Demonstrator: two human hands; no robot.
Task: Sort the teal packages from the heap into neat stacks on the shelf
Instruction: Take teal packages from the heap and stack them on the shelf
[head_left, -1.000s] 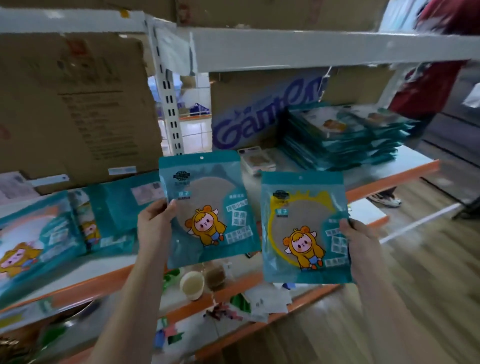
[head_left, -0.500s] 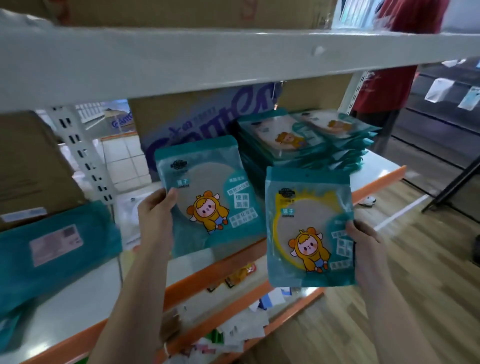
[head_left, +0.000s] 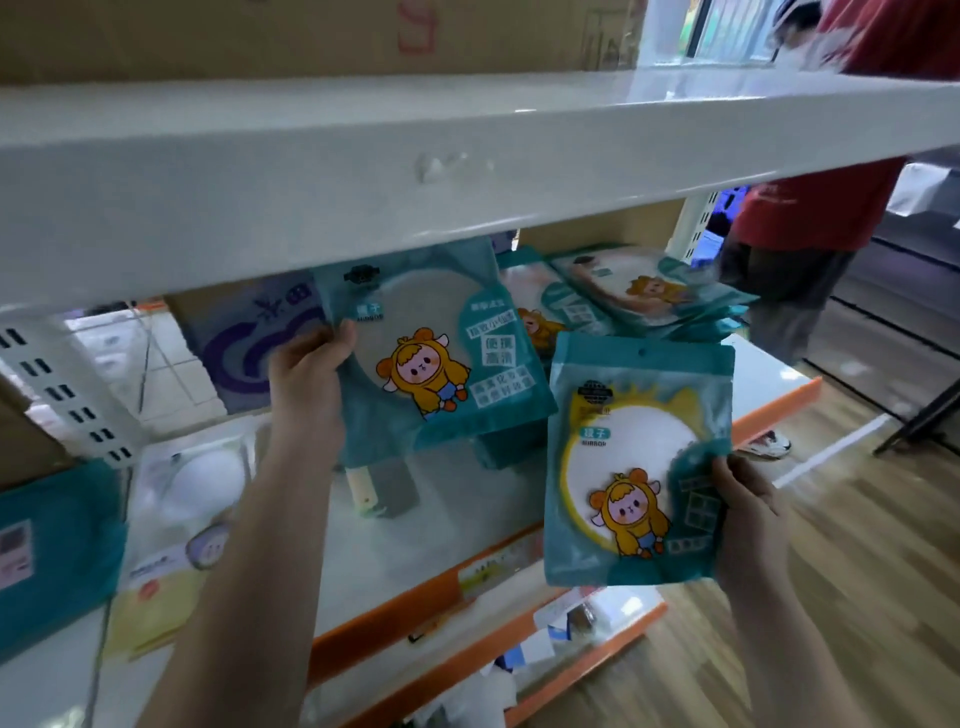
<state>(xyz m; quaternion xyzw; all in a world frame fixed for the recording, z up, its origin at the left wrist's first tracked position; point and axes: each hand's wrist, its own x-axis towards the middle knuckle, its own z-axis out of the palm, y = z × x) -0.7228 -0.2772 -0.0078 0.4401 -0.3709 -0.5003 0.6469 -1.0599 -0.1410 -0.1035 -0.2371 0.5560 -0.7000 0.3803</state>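
Nearer to the stacks of flat teal plastic packages (head_left: 639, 296) than a moment ago, both held packs have moved in, one now high under the white top board (head_left: 467, 171). The big white metal shelf (head_left: 441, 545) with an orange front edge holds those stacks at the back right. The left pack (head_left: 431, 358), teal with a yellow cartoon kid, hangs just in front of them; the right pack (head_left: 639, 467), teal with a yellow ring, hangs past the orange edge. The left hand (head_left: 306, 379) pinches its pack's side, thumb on front — the right hand (head_left: 748, 514) pinches a lower corner. The stacks look messy, so I think a pack set down crooked could slide off — or tip them.
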